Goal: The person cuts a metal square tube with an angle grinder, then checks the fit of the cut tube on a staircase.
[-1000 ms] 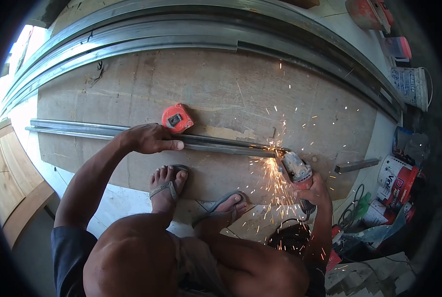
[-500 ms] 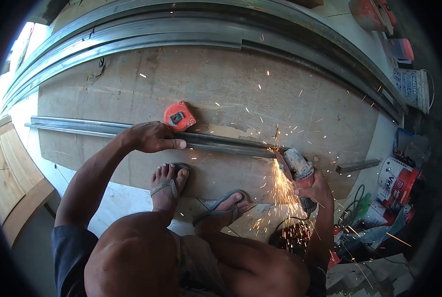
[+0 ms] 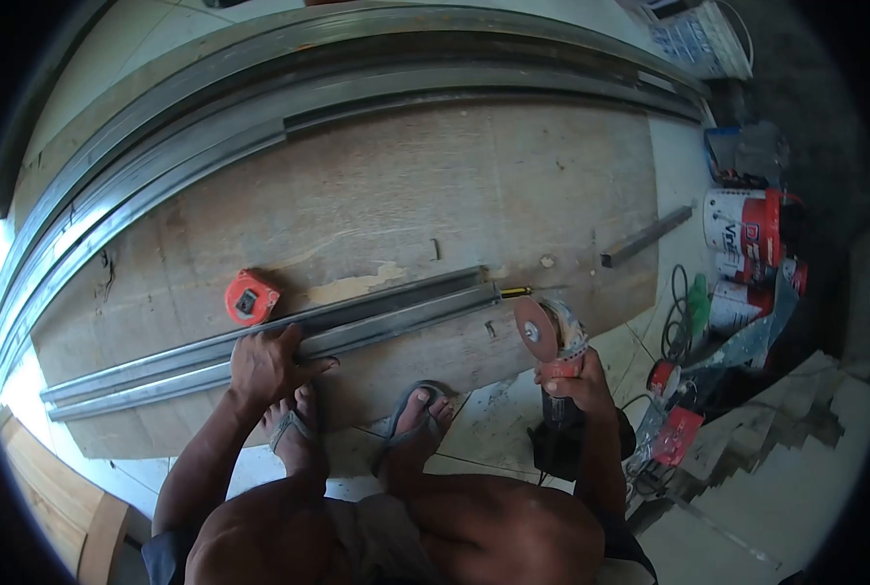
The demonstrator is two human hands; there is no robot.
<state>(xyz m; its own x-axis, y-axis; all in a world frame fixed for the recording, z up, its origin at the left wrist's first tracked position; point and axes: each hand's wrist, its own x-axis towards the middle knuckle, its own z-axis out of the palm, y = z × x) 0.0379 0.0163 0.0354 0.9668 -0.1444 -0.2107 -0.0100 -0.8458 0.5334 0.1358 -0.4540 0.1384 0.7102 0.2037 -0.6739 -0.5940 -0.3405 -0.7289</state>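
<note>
My left hand presses down on two long steel bars that lie side by side on a plywood sheet. My right hand grips an angle grinder, its disc lifted just off the bars' right end, with no sparks. A small stub with a yellowish tip lies past that end. An orange tape measure rests on the plywood just behind the bars, near my left hand. Both my feet in sandals stand at the plywood's near edge.
Long curved steel profiles run along the plywood's far edge. A short steel offcut lies at the right. Paint cans, a white bucket, cables and red clutter crowd the tiled floor on the right.
The sparks have stopped and the grinder has lifted off the bar. My head has turned, so the whole scene sits tilted and shifted left. My left hand stays on the bars.
</note>
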